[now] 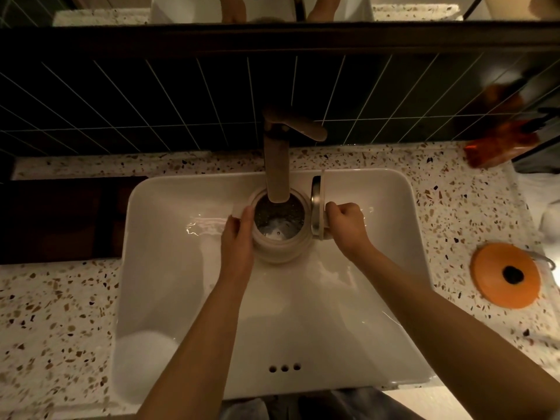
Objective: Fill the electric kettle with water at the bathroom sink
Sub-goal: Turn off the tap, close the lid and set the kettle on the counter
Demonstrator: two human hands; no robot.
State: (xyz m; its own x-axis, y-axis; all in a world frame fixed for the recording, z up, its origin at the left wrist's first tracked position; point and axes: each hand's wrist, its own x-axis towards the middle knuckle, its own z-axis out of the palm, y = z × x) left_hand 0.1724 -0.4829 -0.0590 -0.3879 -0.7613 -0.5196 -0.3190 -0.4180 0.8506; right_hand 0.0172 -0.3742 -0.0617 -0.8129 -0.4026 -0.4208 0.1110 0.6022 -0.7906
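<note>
A cream electric kettle (283, 251) is held inside the white sink (188, 298), its mouth right under the faucet spout (277, 174). Water churns inside the kettle. Its lid (316, 207) stands open, flipped up on the right side. My left hand (238, 241) is pressed flat against the kettle's left wall. My right hand (347, 227) is closed around the handle on the right, which the fist hides. The faucet lever (306, 128) points to the right.
A terrazzo counter (60, 313) surrounds the sink. An orange round base with a dark centre (506, 275) lies on the counter at right. An orange packet (497, 147) sits at the back right. Dark tiles and a mirror rise behind. A dark panel (60, 219) lies left.
</note>
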